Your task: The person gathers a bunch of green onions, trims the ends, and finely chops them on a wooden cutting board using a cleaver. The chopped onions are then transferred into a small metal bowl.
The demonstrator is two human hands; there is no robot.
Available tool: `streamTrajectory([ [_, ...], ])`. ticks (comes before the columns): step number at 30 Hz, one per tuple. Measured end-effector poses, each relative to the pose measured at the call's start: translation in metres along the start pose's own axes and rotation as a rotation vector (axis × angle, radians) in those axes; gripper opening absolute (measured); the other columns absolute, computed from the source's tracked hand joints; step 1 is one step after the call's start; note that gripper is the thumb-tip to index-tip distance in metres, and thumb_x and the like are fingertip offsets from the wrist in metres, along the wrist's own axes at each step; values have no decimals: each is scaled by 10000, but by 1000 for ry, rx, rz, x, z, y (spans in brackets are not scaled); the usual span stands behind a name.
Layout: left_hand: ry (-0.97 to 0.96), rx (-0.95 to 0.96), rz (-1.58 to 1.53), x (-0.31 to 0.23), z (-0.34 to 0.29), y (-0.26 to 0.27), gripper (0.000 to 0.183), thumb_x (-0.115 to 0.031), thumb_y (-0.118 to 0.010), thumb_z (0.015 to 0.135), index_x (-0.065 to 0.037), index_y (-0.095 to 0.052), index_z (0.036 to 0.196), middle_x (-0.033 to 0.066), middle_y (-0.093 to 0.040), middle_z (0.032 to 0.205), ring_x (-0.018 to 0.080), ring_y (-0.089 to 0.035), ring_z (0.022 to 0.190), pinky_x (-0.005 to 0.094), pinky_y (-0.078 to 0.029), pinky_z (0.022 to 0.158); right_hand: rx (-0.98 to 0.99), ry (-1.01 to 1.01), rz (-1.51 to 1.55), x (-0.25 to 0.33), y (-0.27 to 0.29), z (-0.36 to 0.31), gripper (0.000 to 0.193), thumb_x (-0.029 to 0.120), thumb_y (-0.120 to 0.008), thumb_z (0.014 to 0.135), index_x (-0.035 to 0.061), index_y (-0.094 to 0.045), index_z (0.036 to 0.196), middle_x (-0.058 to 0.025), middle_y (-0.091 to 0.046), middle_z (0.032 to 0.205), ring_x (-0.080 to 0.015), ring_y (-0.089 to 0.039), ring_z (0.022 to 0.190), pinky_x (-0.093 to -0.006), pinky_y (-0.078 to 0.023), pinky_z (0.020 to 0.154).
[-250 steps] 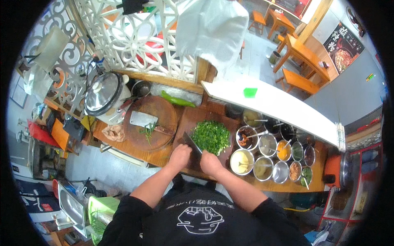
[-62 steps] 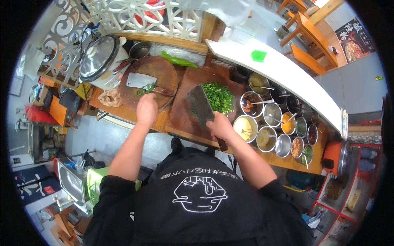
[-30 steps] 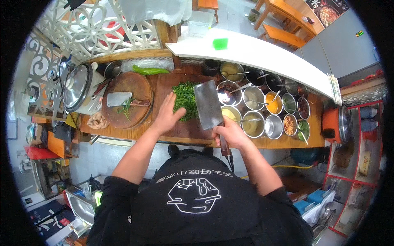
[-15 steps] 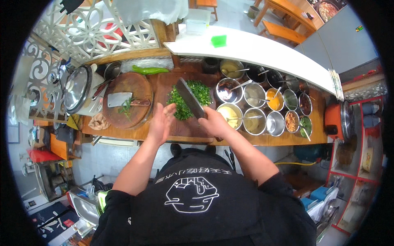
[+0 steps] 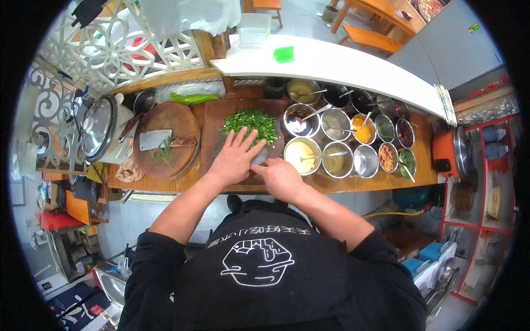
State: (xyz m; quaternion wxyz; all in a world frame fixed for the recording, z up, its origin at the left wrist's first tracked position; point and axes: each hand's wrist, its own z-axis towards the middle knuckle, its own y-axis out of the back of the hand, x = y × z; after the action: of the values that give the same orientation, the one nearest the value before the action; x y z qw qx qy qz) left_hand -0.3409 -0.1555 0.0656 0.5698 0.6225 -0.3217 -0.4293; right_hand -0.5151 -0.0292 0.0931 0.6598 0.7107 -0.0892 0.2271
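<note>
A pile of chopped scallions (image 5: 249, 122) lies on the dark rectangular cutting board (image 5: 212, 118). My left hand (image 5: 236, 157) reaches over the near side of the pile, fingers stretched and apart, its fingertips at the greens. Right beside it, my right hand (image 5: 281, 177) is closed on a cleaver. Only a grey bit of the cleaver's blade (image 5: 259, 157) shows between the hands; the left hand hides most of it, and the handle is covered by my right hand. I cannot tell whether the left palm presses on the blade.
On the left, a round chopping board (image 5: 185, 118) bears a second cleaver (image 5: 155, 139) and some green sprigs. A long green pepper (image 5: 193, 99) lies behind. Several metal bowls of sauces and toppings (image 5: 337, 124) stand close on the right. A pot (image 5: 99, 129) is at the far left.
The cleaver has come down from above the scallions to their near side. My left hand has moved right and forward onto the pile's near edge, beside my right hand.
</note>
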Motion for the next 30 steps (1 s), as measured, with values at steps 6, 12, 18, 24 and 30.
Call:
streamTrajectory([
  [6, 58, 136, 27, 9, -4, 1, 1016, -350, -833, 789, -67, -366, 1644, 131, -327, 1731, 410, -238, 1610, 613, -191, 1307, 78, -73, -72, 0, 8, -19, 393, 106, -632, 890, 148, -739, 1266, -151, -709, 953, -349, -711, 939, -476, -579, 834],
  [12, 118, 187, 85, 26, -11, -6, 1032, -416, -828, 818, -52, -348, 1656, 146, -306, 1742, 407, -223, 1618, 605, -170, 1312, 87, -124, -24, -7, 25, -43, 409, 97, -652, 869, 133, -738, 1268, -163, -714, 969, -372, -716, 957, -480, -579, 880],
  [18, 215, 81, -18, 34, -11, -15, 944, -479, -775, 896, 6, -404, 1616, 189, -294, 1736, 401, -219, 1619, 590, -168, 1312, 9, -205, 80, -18, 58, -66, 440, 77, -651, 849, 106, -729, 1280, -209, -720, 987, -408, -722, 951, -518, -578, 846],
  [24, 602, -369, -1355, 41, -9, -38, 846, -583, -603, 1042, 28, -422, 1597, 211, -376, 1690, 367, -308, 1585, 483, -220, 1305, -194, -316, 599, -17, 52, -43, 322, 93, -672, 917, 31, -692, 1233, -151, -695, 814, -299, -714, 732, -424, -567, 672],
  [30, 577, -381, -2387, 36, -13, -5, 912, -766, -358, 1053, -1, -488, 1532, 162, -593, 1521, 314, -542, 1396, 486, -381, 1209, 113, -538, 1407, 9, 6, 4, 108, 111, -670, 967, 40, -612, 1026, -27, -626, 770, -118, -590, 557, -285, -474, 475],
])
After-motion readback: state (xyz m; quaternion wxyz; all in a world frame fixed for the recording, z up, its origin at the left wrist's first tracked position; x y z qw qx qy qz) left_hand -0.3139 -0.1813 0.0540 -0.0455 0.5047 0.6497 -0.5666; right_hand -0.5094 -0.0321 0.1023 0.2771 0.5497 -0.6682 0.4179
